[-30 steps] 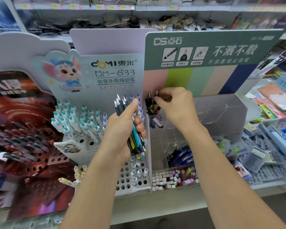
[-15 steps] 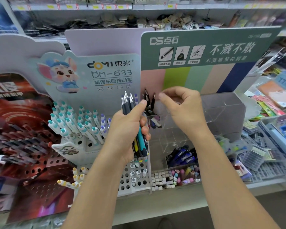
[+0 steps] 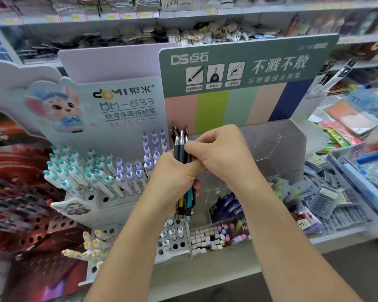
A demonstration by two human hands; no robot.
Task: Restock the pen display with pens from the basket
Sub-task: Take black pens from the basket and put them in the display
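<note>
My left hand (image 3: 172, 182) grips a bundle of dark pens (image 3: 182, 149) upright, their silver tips pointing up and coloured ends sticking out below the fist. My right hand (image 3: 218, 155) has come against the bundle and pinches one of the pens near its top with thumb and fingers. Both hands are in front of the clear acrylic pen display (image 3: 275, 149) under the green DS sign (image 3: 249, 66). A few dark pens (image 3: 174, 128) stand in the display's far left compartment, just behind the bundle. The other upper compartments look bare.
A white DOMI stand (image 3: 92, 177) full of teal and purple capped pens sits to the left. Blue pens (image 3: 227, 205) and small erasers (image 3: 205, 236) lie in lower trays. A grey basket with a blue edge (image 3: 358, 171) is at the right, above packaged stationery.
My right hand left the display's left compartment and moved down-left to the bundle, where it now pinches a pen. My left hand shifted right, towards the display.
</note>
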